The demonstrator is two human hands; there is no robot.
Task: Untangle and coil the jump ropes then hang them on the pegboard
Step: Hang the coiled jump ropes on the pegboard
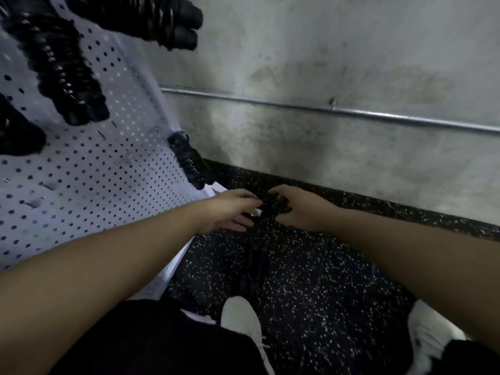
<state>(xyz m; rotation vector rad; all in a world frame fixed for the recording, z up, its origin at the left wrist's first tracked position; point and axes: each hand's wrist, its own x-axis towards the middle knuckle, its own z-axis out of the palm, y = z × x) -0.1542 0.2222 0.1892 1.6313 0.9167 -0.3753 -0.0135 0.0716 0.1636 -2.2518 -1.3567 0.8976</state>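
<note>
Jump rope, black and beaded, sits bunched between the two hands out in front of the person, above the speckled floor near its far edge where it meets the wall. A strand seems to trail down from the bunch toward the floor, though black on black makes it hard to follow. The right hand has its fingers curled round the bunch; the left hand reaches in with fingers loosely extended, tips at the rope, and whether they actually pinch it cannot be told. On the pegboard to the left, several coiled ropes already hang, one near its lower right corner.

The step in hand looks like coiling or clearing a snag. To do it well, the right hand should probably keep the gathered loops steady while the left draws slack up in even lengths, without yanking, since beads catch on each other. Loops of equal size will likely hang neatly on a peg.
</note>
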